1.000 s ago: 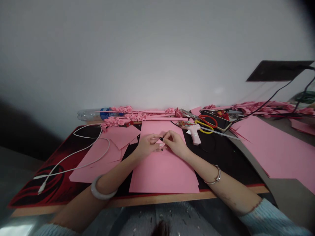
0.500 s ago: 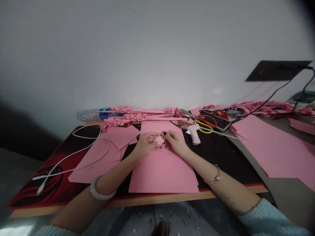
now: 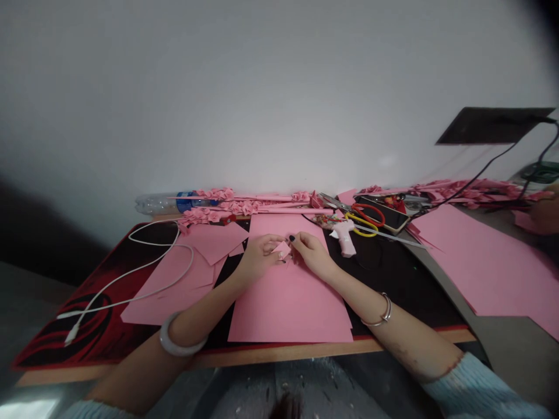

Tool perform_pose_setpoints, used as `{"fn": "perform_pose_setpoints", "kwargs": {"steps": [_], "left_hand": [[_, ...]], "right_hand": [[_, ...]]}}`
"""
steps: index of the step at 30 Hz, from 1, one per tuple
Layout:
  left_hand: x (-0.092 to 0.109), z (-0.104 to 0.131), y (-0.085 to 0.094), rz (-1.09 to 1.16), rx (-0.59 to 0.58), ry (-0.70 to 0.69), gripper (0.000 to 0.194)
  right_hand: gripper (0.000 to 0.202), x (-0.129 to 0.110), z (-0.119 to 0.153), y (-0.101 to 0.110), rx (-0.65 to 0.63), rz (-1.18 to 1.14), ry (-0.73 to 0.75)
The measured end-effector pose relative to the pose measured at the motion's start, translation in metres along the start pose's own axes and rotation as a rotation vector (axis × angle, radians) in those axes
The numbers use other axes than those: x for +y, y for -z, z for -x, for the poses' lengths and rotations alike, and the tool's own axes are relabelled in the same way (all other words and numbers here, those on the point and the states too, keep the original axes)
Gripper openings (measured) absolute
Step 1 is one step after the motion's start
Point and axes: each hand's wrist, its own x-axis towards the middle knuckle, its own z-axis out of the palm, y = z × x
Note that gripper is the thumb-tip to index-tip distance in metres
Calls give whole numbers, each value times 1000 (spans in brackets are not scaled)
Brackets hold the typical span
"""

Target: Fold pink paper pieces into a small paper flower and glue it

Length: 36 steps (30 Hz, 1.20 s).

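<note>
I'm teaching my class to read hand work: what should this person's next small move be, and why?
I'd judge that the right hand should probably pinch the right side of the small pink paper: the left hand holds it over the large pink sheet, and the right hand's fingers are curled close to that side, though whether they touch it is hard to tell.

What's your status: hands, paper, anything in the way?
Left hand holding small pink paper. Right hand at its edge, grip unclear. Large pink sheet beneath both. Glue gun to the right, apart from both hands.
</note>
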Motion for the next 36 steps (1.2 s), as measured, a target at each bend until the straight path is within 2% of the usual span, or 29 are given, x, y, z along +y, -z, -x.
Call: {"fn": "perform_pose_setpoints", "kwargs": {"steps": [5, 18, 23, 28, 36], "left_hand": [[-1, 0, 0, -50, -5, -58, 29], [-1, 2, 0, -54, 0, -81, 27], [4, 1, 2, 18, 23, -54, 31], [12, 4, -1, 86, 36, -1, 34], [12, 6, -3, 141, 25, 16, 33]], "right_hand": [[28, -1, 0, 0, -5, 9, -8], [28, -1, 1, 1, 14, 125, -17], [22, -4, 3, 2, -49, 44, 58], [19, -5, 4, 3, -125, 102, 120], [13, -1, 2, 3, -111, 124, 195]]}}
